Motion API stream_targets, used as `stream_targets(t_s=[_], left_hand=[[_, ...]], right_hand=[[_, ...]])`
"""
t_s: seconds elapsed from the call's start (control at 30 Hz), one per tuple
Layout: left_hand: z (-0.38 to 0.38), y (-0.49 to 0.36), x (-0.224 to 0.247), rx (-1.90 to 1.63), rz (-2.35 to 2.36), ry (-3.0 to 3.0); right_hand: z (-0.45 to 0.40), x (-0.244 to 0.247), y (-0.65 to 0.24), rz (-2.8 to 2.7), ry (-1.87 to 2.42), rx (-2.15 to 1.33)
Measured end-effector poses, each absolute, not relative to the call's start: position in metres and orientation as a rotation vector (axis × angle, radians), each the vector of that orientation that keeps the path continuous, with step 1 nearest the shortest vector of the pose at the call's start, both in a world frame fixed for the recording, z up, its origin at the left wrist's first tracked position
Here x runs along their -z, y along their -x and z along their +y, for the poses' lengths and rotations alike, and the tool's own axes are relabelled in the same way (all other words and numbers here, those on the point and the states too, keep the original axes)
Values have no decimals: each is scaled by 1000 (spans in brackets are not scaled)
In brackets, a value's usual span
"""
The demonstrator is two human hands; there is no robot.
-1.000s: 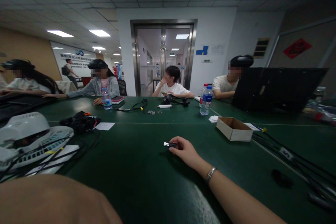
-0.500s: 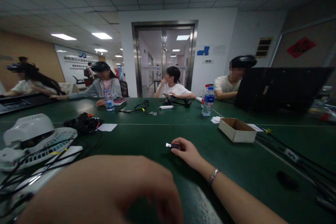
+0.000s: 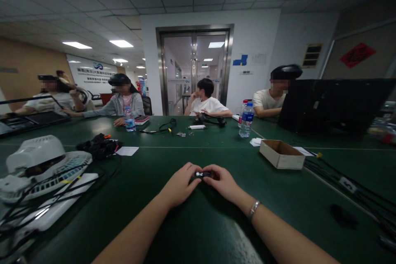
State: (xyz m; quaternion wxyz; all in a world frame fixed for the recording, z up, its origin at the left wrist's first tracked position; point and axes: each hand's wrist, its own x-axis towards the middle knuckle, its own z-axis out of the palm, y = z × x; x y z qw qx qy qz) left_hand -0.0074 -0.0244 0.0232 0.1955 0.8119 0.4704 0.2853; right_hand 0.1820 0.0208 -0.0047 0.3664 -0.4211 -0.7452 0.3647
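Note:
A small black cylinder with a shiny silver end is held level just over the green table; its exact kind is too small to make out. My right hand, with a silver bracelet at the wrist, pinches the black part between thumb and fingers. At the silver end, my left hand closes its thumb and fingertips on the piece. The two hands nearly meet, and their fingers hide both ends.
Right of my hands stands an open cardboard box, with cables beyond it. To the left lie a white fan, a white power strip and black cords. Bottles stand farther back, and several people sit around the table.
My left hand, raised close to the camera before, has moved forward and down to the silver end of the cylinder. The right hand stays in place, holding the black part.

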Motion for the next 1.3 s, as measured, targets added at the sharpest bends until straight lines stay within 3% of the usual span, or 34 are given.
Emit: stream_targets(t_s=[0.37,1.3], left_hand=[[-13,3,-7,-1050,1267,-2056],[-18,-1,-9,-1004,1270,-2022]], right_hand=[[20,7,-181,-1973,1060,-894],[17,6,-179,-1929,1020,-885]])
